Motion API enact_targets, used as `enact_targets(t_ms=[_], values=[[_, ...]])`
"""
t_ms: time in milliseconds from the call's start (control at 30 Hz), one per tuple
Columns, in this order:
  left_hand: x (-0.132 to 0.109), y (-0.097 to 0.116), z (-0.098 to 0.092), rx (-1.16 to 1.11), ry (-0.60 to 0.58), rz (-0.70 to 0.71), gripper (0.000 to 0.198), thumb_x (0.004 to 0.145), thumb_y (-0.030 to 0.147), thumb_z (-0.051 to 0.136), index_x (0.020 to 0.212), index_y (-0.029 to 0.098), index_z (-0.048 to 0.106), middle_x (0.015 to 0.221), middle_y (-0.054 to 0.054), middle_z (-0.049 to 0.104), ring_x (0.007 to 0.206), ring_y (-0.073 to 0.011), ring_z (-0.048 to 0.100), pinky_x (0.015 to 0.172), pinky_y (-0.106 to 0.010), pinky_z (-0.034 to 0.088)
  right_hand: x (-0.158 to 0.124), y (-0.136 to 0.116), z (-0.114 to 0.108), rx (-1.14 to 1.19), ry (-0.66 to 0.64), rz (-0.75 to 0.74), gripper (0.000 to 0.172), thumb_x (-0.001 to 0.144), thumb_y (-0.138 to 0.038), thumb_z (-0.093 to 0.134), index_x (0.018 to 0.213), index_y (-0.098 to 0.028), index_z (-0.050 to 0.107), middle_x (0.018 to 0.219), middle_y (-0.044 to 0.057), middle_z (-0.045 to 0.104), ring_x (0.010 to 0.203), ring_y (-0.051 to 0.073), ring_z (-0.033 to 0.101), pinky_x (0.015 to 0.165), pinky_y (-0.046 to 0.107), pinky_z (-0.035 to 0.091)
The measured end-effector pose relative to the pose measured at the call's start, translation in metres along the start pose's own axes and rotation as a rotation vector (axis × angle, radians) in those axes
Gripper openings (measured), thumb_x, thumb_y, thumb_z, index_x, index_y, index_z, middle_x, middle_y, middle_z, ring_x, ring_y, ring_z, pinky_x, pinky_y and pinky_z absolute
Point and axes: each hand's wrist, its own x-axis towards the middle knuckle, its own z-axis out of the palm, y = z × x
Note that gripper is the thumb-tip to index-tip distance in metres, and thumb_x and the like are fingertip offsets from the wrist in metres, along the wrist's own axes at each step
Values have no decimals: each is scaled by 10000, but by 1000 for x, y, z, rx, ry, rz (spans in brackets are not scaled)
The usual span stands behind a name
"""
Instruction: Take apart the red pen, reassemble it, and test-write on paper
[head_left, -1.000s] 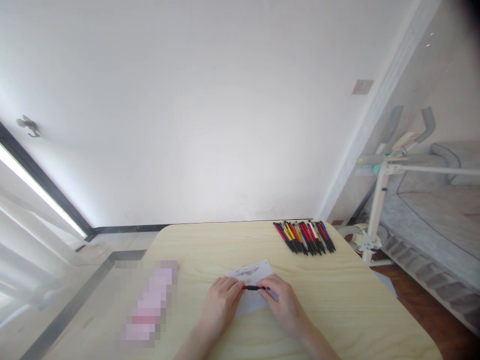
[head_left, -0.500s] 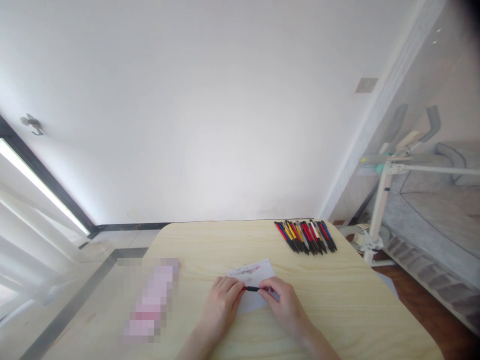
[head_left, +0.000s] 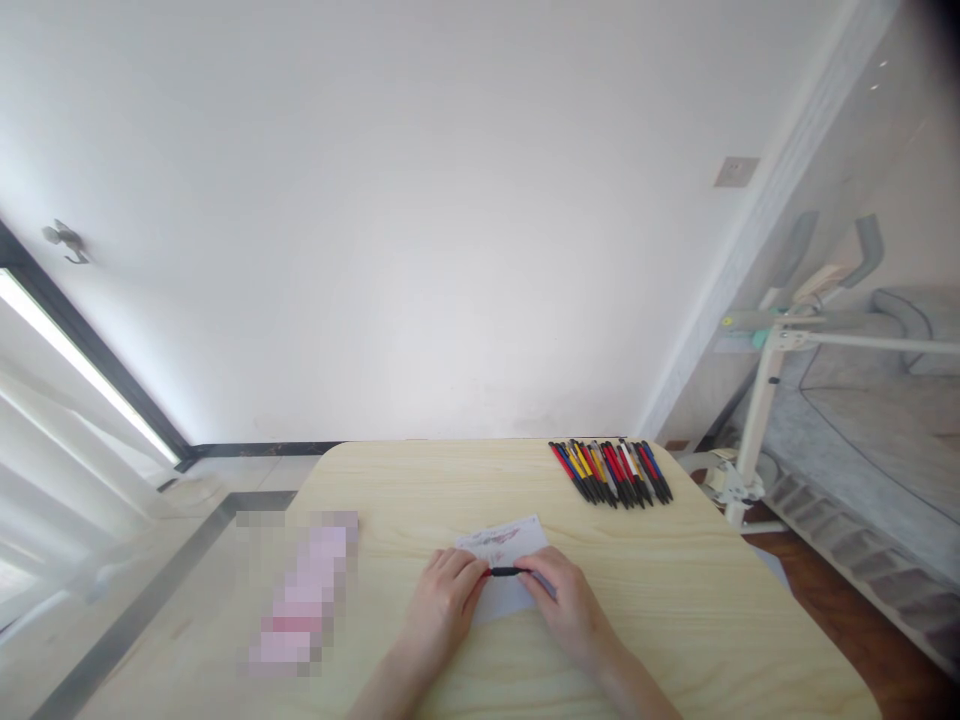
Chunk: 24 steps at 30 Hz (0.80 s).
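A red pen with a black grip lies level between my two hands. My left hand is closed on its red end, fingers bent together. On the black end, my right hand pinches with thumb and forefinger. Under the pen is a white sheet of paper with scribbled pen marks on its upper part; both hands cover parts of its edges. The pen's two ends are hidden in my fingers.
A row of several pens, red, yellow, blue, white and black, lies at the table's back right. A pixelated pink object is at the left edge of the wooden table. A white exercise frame stands to the right, beyond the table.
The view has shifted very slightly. Both hands keep their hold on the pen, with little visible movement.
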Motion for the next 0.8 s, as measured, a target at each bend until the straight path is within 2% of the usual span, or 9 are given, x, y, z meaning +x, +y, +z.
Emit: enact_targets(t_ms=[167,300,500,800], values=[[1,0,-1,-3,29,-8,161,849,179,448,902,211,597,797,-38,608,749,-170,562,667,-312,464,2,0,0,-59,-6,-45,162,814,-200,525,911,-208,654,819,54,646,822,207,558,754,336,442],[1,-1,-1,1,29,-6,157,849,181,448,896,206,596,791,-39,609,743,-167,563,673,-315,463,1,3,2,-45,40,-28,289,735,-160,602,1021,-201,608,848,58,636,844,216,554,772,343,439],[1,-2,0,-3,21,-16,149,848,182,451,883,205,594,806,-41,613,757,-171,562,687,-323,459,0,1,1,-44,31,13,122,732,-141,577,827,-204,622,811,44,621,815,206,550,732,318,439],[1,-1,1,-13,47,11,150,847,178,453,873,203,599,789,-40,617,739,-167,564,665,-310,466,1,-3,-1,-63,24,-53,87,794,-190,529,803,-199,614,805,54,614,826,213,537,743,333,428]])
